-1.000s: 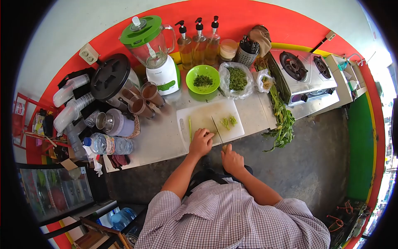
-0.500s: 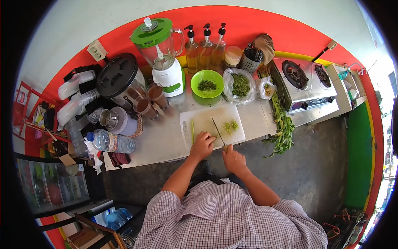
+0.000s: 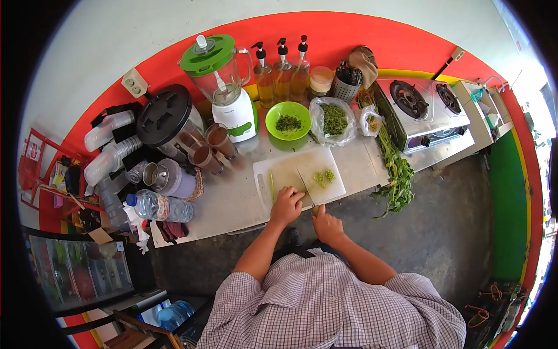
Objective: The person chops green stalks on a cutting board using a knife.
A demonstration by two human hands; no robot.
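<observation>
My right hand [image 3: 329,225] is closed round the handle of a knife [image 3: 306,187], whose blade lies over the white cutting board [image 3: 314,157]. Just left of the blade, my left hand [image 3: 287,206] rests on the board with its fingers curled together; what is under the fingertips is too small to make out. Chopped green pieces [image 3: 324,178] lie on the board right of the blade. A thin green stalk [image 3: 272,187] lies near the board's left edge. Behind the board stand a green bowl [image 3: 302,131] with chopped greens and a plastic bag [image 3: 335,120] of greens.
A blender [image 3: 231,110], pump bottles [image 3: 282,75] and a utensil holder [image 3: 345,87] line the back. Leafy stalks [image 3: 396,180] hang over the front edge beside the stove [image 3: 427,110]. Brown cups [image 3: 206,158], a black-lidded container [image 3: 164,115] and a water bottle [image 3: 160,206] stand at left.
The view has shifted slightly. The knife has moved a little relative to the board, and both hands stay close together at the board's front edge with the same holds.
</observation>
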